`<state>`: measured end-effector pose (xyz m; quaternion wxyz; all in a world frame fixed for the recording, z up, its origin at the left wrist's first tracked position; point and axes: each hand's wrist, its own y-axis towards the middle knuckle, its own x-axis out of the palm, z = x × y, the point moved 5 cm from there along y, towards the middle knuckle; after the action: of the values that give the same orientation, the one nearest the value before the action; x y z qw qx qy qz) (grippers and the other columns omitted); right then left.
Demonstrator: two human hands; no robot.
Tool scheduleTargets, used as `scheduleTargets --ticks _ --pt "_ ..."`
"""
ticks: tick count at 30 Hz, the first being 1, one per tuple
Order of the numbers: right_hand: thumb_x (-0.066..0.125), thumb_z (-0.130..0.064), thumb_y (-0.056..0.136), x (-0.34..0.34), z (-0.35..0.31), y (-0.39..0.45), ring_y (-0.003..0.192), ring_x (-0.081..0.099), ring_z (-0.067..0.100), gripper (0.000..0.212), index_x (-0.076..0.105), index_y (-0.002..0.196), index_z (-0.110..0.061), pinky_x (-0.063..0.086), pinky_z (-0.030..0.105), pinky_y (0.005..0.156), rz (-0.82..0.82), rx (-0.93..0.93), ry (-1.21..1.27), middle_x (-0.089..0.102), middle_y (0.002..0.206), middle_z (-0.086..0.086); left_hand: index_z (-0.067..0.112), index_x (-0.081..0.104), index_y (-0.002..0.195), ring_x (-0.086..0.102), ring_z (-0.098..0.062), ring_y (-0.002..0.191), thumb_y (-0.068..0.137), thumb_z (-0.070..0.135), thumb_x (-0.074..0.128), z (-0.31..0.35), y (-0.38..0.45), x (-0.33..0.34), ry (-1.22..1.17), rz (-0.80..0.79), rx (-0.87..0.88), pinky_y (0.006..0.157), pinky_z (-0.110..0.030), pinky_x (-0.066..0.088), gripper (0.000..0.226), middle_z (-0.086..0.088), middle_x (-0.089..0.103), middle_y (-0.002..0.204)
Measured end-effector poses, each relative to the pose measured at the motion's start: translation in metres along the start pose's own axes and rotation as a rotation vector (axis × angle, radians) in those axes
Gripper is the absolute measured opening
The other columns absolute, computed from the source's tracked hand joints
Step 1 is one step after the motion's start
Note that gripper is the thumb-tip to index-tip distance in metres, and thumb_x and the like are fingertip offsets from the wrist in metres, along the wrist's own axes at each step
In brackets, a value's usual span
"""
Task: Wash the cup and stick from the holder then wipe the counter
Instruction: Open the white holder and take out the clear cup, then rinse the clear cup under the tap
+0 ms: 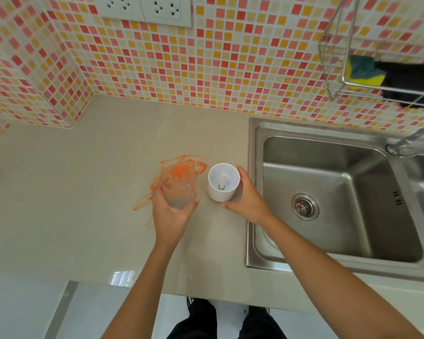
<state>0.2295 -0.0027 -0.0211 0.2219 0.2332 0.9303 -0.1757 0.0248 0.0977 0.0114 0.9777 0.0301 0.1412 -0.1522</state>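
Gripping the cloudy cup with left hand fingers curled round it, over the orange smear on the counter. Steadying the white holder, stick standing inside, right hand fingers curled round it. Best carrying the cup level toward the sink, avoiding drips.

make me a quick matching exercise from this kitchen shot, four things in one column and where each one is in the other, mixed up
Things:
1. clear cup
2. stick
3. sponge
4. orange smear

Places:
A. inside the white holder
B. in the wire rack on the wall
C. spread on the counter
D. gripped by the left hand

Pairs: 1-D, 2-A, 3-B, 4-C
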Motion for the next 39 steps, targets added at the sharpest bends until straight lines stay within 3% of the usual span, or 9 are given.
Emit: scheduleTargets --ticks 4,7,12,15,19,24,29,35,39 --pt "0.070 -0.021 0.082 -0.028 0.015 -0.022 0.145 0.021 0.012 0.093 0.011 0.154 -0.023 0.022 0.032 0.117 0.119 -0.022 -0.113 0.021 0.159 -0.005 0.017 0.041 0.134 0.047 -0.009 0.126 0.064 0.028 0.085 0.023 0.000 -0.001 -0.046 0.015 0.050 0.108 -0.037 0.039 0.084 0.002 0.050 0.134" --pt "0.054 -0.035 0.096 -0.051 0.042 -0.049 0.148 0.010 0.013 0.077 0.007 0.155 -0.019 0.014 0.038 0.120 0.155 -0.033 -0.275 0.012 0.162 -0.004 0.016 0.041 0.133 0.047 -0.009 0.126 0.065 0.023 0.087 0.043 -0.005 0.009 -0.044 0.012 0.088 0.107 -0.041 0.041 0.083 0.002 0.050 0.133" --pt "0.025 -0.052 0.098 -0.085 0.120 -0.095 0.148 -0.004 0.011 0.071 0.002 0.154 -0.014 -0.001 0.031 0.120 0.114 0.045 -0.635 -0.001 0.161 -0.004 0.022 0.044 0.128 0.051 -0.013 0.120 0.065 0.019 0.088 0.081 -0.031 0.050 0.028 -0.069 0.238 0.102 -0.041 0.043 0.076 0.007 0.051 0.128" --pt "0.014 -0.054 0.096 -0.108 0.161 -0.118 0.147 -0.007 0.009 0.072 0.000 0.154 -0.014 -0.003 0.033 0.120 0.122 0.169 -0.665 0.002 0.162 0.001 0.023 0.045 0.130 0.051 -0.015 0.119 0.064 0.024 0.088 0.089 -0.052 0.090 0.081 -0.205 0.274 0.101 -0.038 0.043 0.079 0.007 0.053 0.127" --pt "0.017 -0.050 0.100 -0.145 0.192 -0.134 0.148 -0.005 0.015 0.068 0.001 0.154 -0.012 -0.003 0.038 0.121 0.138 0.300 -0.681 0.001 0.162 0.005 0.031 0.046 0.129 0.049 -0.012 0.120 0.064 0.036 0.087 0.079 -0.085 0.156 0.157 -0.439 0.262 0.102 -0.036 0.042 0.077 0.011 0.054 0.127" --pt "0.026 -0.041 0.103 -0.184 0.224 -0.149 0.149 0.002 0.020 0.065 0.005 0.153 -0.005 -0.001 0.037 0.120 0.081 0.410 -0.706 0.006 0.162 0.009 0.025 0.040 0.133 0.044 -0.011 0.121 0.068 0.042 0.082 0.043 -0.116 0.229 0.409 -0.605 0.209 0.098 -0.025 0.039 0.080 0.007 0.044 0.131" --pt "0.022 -0.040 0.102 -0.188 0.234 -0.147 0.149 0.005 0.021 0.064 0.008 0.153 -0.004 -0.002 0.039 0.121 0.023 0.390 -0.760 0.009 0.161 0.011 0.017 0.039 0.129 0.056 -0.026 0.113 0.060 0.043 0.086 0.013 -0.125 0.280 0.609 -0.772 0.099 0.093 -0.039 0.049 0.087 -0.005 0.052 0.129" --pt "0.024 -0.041 0.100 -0.187 0.235 -0.147 0.149 0.006 0.023 0.066 0.010 0.152 -0.002 -0.002 0.041 0.121 0.043 0.372 -0.770 0.013 0.160 0.013 0.017 0.035 0.133 0.059 -0.030 0.110 0.063 0.033 0.086 0.003 -0.124 0.313 0.740 -0.931 0.019 0.087 -0.028 0.044 0.088 -0.012 0.057 0.125" --pt "0.028 -0.040 0.099 -0.189 0.236 -0.147 0.149 0.007 0.024 0.068 0.011 0.152 -0.001 -0.004 0.041 0.120 0.063 0.368 -0.758 0.014 0.160 0.015 0.021 0.033 0.136 0.060 -0.030 0.106 0.067 0.035 0.083 0.005 -0.114 0.321 0.833 -1.000 -0.040 0.088 -0.030 0.047 0.087 -0.012 0.058 0.121"
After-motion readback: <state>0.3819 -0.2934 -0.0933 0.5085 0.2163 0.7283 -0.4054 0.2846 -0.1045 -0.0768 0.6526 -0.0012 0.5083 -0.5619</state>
